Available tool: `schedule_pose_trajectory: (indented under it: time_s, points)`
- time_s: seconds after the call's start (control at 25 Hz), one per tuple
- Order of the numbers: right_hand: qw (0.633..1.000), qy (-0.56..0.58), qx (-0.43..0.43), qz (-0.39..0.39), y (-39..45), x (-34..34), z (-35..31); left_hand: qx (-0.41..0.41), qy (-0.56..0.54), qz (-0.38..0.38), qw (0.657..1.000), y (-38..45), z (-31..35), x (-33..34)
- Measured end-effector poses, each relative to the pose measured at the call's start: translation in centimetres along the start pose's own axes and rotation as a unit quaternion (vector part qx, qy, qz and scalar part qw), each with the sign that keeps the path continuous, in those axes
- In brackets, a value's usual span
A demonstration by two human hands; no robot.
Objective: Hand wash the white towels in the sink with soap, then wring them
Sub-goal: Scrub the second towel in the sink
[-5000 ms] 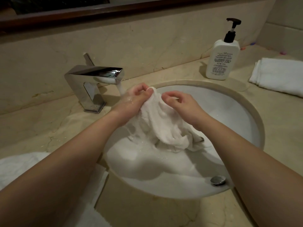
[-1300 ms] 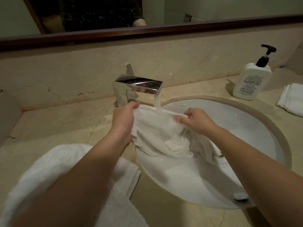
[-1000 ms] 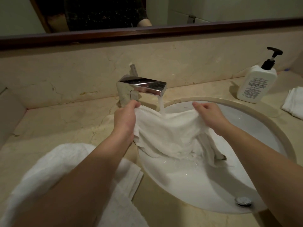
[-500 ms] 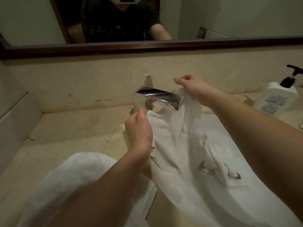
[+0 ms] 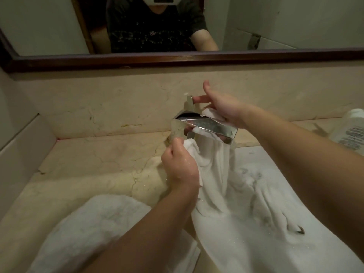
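Towel (image 5: 214, 170), wet, hangs mid-frame from the tap (image 5: 206, 126) into the sink (image 5: 295, 259), left hand (image 5: 180, 168) gripping one bunched edge, right hand (image 5: 222, 108) pinching another while a finger reaches the lever (image 5: 189, 102), probably to shut off water.

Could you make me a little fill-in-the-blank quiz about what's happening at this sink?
1. The right hand reaches for the lever of the ____.
2. The left hand grips a wet white ____.
3. The towel hangs down into the ____.
4. Above the counter hangs a ____ with a dark frame.

Missing words: faucet; towel; sink; mirror
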State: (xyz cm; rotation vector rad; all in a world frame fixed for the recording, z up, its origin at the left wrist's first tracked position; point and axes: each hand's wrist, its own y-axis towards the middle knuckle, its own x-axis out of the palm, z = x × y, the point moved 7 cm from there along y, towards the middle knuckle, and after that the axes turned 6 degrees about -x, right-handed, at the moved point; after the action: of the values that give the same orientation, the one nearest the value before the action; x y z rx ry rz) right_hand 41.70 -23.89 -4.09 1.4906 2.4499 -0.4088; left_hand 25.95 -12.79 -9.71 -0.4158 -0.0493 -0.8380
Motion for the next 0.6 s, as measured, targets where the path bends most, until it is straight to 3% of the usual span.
schedule_pose_trajectory:
  time_s: [0.28, 0.48, 0.6]
  points:
    - [1.000, -0.013, 0.013, 0.003, -0.8, -0.5, 1.1, 0.019, 0.014, -0.010, 1.000, 0.1, 0.0, 0.4]
    - [0.983, -0.165, 0.005, 0.085, -5.8, -4.4, 3.7, 0.020, 0.065, -0.068, 0.995, 1.0, -0.9, 1.0]
    - [0.971, -0.232, 0.049, 0.030, -10.4, -6.9, 5.9, 0.038, 0.171, -0.144, 0.974, 1.0, -2.4, 2.2]
